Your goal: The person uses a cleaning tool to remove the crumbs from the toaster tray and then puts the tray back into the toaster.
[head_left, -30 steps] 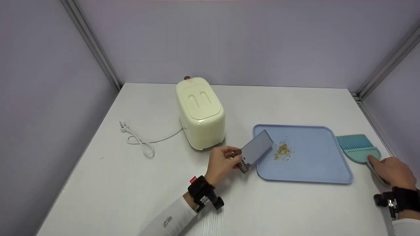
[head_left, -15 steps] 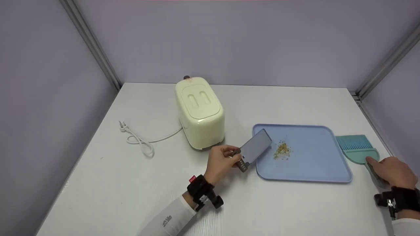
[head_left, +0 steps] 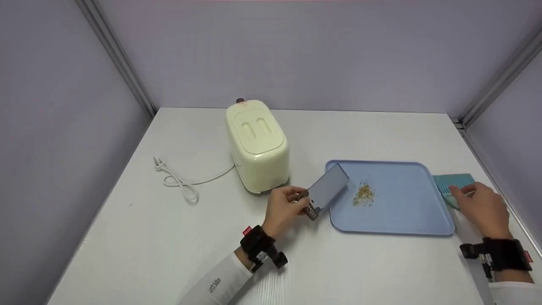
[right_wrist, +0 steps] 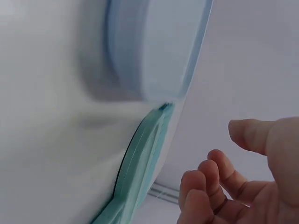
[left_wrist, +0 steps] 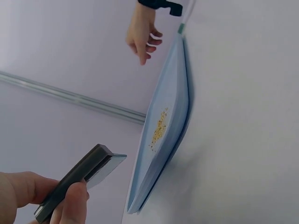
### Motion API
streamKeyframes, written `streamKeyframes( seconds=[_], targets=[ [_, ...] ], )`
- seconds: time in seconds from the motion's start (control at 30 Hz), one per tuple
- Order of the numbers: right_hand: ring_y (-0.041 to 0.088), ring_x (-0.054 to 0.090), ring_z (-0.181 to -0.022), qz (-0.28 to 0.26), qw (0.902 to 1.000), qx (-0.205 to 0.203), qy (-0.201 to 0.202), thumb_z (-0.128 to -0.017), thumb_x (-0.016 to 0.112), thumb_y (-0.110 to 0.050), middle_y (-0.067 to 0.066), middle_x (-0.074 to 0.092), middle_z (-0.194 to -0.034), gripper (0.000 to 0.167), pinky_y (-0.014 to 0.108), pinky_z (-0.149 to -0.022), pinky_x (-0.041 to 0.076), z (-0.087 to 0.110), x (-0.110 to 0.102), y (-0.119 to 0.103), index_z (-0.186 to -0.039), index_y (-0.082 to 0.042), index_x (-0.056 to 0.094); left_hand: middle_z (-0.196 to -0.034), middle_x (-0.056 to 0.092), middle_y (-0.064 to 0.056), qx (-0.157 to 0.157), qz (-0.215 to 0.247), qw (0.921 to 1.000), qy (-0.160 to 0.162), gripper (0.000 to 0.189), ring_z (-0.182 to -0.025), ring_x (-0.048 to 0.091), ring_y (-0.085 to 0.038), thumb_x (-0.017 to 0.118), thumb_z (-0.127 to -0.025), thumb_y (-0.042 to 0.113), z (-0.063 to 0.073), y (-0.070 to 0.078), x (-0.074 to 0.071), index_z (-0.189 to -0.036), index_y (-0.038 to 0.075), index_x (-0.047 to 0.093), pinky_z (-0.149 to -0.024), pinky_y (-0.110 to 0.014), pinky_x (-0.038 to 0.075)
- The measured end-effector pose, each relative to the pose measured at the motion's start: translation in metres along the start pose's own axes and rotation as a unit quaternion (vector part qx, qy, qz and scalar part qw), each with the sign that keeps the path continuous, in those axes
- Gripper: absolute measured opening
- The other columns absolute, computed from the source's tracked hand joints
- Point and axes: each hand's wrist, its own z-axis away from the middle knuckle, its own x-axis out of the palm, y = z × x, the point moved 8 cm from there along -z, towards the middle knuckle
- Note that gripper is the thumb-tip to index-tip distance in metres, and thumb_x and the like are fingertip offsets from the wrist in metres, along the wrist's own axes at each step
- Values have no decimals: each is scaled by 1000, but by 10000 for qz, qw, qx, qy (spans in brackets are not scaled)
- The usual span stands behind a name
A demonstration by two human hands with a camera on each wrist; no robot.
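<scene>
Between thumb and fingers, my left hand (head_left: 286, 212) pinches the dark brown end of a flat crumb tray (head_left: 328, 186). Its grey metal plate slants over the left rim of a blue serving tray (head_left: 406, 199). Golden crumbs (head_left: 364, 195) lie in a small heap on the blue tray. My right hand (head_left: 485, 207) hovers above a teal brush (head_left: 455, 181) at the tray's right side, holding nothing. In the right wrist view its fingers (right_wrist: 215, 177) are loosely bent, with the thumb apart from them. The brush (right_wrist: 140, 158) lies on the table, partly hidden by the hand in the head view.
A cream toaster (head_left: 258, 144) stands left of the blue tray, beyond my left hand. Its white cord and plug (head_left: 182, 182) lie on the table further left. Pale panels (head_left: 279, 55) enclose the white table at the back and sides.
My right hand has let go of the brush handle and moved up and to the left over the brush. The left hand with the crumb tray has hardly moved.
</scene>
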Motion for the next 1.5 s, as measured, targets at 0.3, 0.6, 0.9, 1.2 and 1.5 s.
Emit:
streamKeyframes(
  seconds=[0.3,0.6,0.9,1.2,1.5],
  targets=[
    [17,56,-68,-386,9968,-693,-17,-103,55,-50,19,67,-93,56,27,-58,40,14,22,-62,-112,4,65,-100,77,-20,32,97,9999,-13,22,-73,74,-16,74,-87,-1,0,-1,0,-108,-6,73,-65,-32,64],
    [12,58,-68,-878,9876,-1298,55,-102,60,-46,14,70,-93,45,25,-57,41,33,44,-123,-109,-3,68,-101,77,-21,64,137,9999,-13,23,-75,74,-16,74,-89,0,1,2,0,-111,-6,70,-66,-32,64],
    [25,74,-73,-1720,9754,-1281,-501,-102,63,-43,15,74,-98,42,23,-59,53,54,75,-168,-120,-5,70,-99,76,-22,100,187,9998,-45,24,-73,72,-13,73,-88,-2,-1,0,1,-111,-7,68,-67,-34,65],
    [19,76,-78,-3377,9282,-1050,-1160,-102,66,-28,24,73,-101,39,27,-71,63,75,106,-196,-123,5,68,-100,75,-20,110,142,9998,-5,25,-76,71,-13,72,-90,-2,0,-1,2,-115,-6,66,-69,-33,65],
    [18,75,-85,-4365,8825,-370,-1712,-102,65,-19,22,72,-108,43,31,-79,64,90,134,-215,-132,10,59,-101,74,-20,237,153,9996,21,27,-76,68,-12,72,-91,-1,2,1,2,-117,-7,66,-69,-33,65]
  ],
)
